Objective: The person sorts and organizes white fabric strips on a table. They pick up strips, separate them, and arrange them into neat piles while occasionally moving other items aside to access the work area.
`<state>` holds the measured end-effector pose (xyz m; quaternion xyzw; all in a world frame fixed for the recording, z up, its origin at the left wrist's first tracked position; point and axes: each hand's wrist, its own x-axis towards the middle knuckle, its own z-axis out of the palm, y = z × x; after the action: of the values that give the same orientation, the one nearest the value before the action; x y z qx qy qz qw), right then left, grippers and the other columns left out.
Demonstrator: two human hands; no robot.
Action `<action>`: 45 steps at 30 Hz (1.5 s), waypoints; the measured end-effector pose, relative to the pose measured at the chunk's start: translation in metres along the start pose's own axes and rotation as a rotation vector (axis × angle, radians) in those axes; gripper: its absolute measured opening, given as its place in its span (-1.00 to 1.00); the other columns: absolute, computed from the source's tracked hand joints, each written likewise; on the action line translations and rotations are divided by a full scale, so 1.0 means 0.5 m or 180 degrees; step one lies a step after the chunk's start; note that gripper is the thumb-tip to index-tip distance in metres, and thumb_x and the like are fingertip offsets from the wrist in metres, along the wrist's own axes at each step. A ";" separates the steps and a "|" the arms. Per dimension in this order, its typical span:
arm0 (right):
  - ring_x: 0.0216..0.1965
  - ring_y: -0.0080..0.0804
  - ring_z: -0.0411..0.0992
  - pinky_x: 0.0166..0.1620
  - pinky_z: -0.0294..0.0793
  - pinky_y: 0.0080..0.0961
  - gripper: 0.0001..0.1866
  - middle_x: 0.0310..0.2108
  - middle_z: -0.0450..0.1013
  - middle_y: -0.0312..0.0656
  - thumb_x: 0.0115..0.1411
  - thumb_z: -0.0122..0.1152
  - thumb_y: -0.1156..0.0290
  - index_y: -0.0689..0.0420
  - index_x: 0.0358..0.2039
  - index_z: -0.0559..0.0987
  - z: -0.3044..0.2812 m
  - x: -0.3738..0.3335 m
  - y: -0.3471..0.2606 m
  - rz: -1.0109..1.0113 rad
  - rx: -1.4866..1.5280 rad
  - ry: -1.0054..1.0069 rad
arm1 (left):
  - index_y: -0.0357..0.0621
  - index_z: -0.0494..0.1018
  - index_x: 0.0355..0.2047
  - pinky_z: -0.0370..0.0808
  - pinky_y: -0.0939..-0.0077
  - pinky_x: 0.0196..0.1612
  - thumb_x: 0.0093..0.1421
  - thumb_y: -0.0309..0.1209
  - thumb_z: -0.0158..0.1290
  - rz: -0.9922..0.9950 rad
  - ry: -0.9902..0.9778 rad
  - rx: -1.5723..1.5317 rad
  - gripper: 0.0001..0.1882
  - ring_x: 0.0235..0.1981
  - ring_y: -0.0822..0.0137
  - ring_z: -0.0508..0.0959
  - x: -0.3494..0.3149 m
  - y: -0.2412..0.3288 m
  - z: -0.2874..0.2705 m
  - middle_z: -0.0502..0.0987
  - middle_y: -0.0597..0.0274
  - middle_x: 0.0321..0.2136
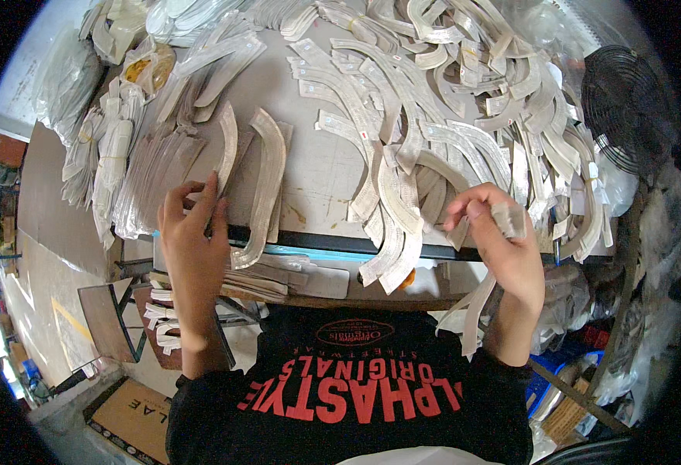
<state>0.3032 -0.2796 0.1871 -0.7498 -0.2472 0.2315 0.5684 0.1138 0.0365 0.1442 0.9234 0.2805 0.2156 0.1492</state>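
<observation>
**Sorting curved strips at the bench**

Mid-sort, by the look of it: right hand (pixel 503 240) pinching a bundle of curved strips (pixel 480 306) hanging past the table edge (pixel 333 245); left hand (pixel 193 232) spread loose, fingertips on a laid-out strip (pixel 263 190); next, probably, laying the bundle beside it; grey tabletop heaped with strips; black fan (pixel 627 105) at right; cluttered workshop floor below.

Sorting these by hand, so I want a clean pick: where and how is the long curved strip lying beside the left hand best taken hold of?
Probably grip the curved strip at its lower end, which juts past the table edge, so fingers can close above and below it. Come from the near side, beside the left hand. Its upper end lies flat on the table, harder to pinch.
</observation>
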 end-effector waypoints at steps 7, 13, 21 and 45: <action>-0.70 -0.85 0.04 -0.63 -0.03 -0.74 -0.77 -0.39 0.56 -0.29 0.56 0.02 0.31 0.19 -0.10 0.56 -0.019 0.009 0.071 0.0525 0.1052 0.0270 | -0.11 0.62 0.18 0.52 0.21 -0.01 0.32 -0.44 0.25 -0.0115 0.0150 0.0057 -0.59 -0.10 0.04 0.56 0.006 0.021 0.007 0.54 0.00 -0.08; -0.74 -0.82 0.04 -0.71 -0.02 -0.74 -0.76 -0.44 0.54 -0.26 0.55 0.05 0.25 0.17 -0.11 0.53 -0.032 0.014 0.097 0.0576 0.1363 0.0364 | -0.08 0.58 0.22 0.50 0.18 0.01 0.31 -0.42 0.25 -0.0058 0.0257 0.0019 -0.55 -0.04 0.03 0.55 0.008 0.020 0.007 0.54 0.01 -0.08; -0.76 -0.83 0.03 -0.68 -0.01 -0.73 -0.74 -0.48 0.53 -0.25 0.55 0.04 0.24 0.19 -0.07 0.54 -0.026 0.008 0.106 0.0451 0.1050 0.0230 | -0.13 0.63 0.11 0.50 0.24 -0.03 0.22 -0.54 0.26 0.0483 0.0350 -0.0464 -0.59 -0.11 0.11 0.52 -0.003 0.075 0.001 0.55 0.06 -0.06; -0.75 -0.81 0.06 -0.66 0.00 -0.72 -0.73 -0.49 0.52 -0.24 0.56 0.03 0.27 0.22 -0.02 0.53 -0.033 0.004 0.115 0.0436 0.1105 0.0082 | -0.12 0.66 0.06 0.47 0.13 0.11 0.28 -0.45 0.26 0.0011 0.0211 -0.0078 -0.67 -0.03 0.04 0.53 0.012 0.051 0.021 0.58 0.09 -0.01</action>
<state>0.3213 -0.3035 0.1355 -0.6584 -0.1446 0.2992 0.6754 0.1349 0.0182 0.1472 0.9143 0.2810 0.2497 0.1508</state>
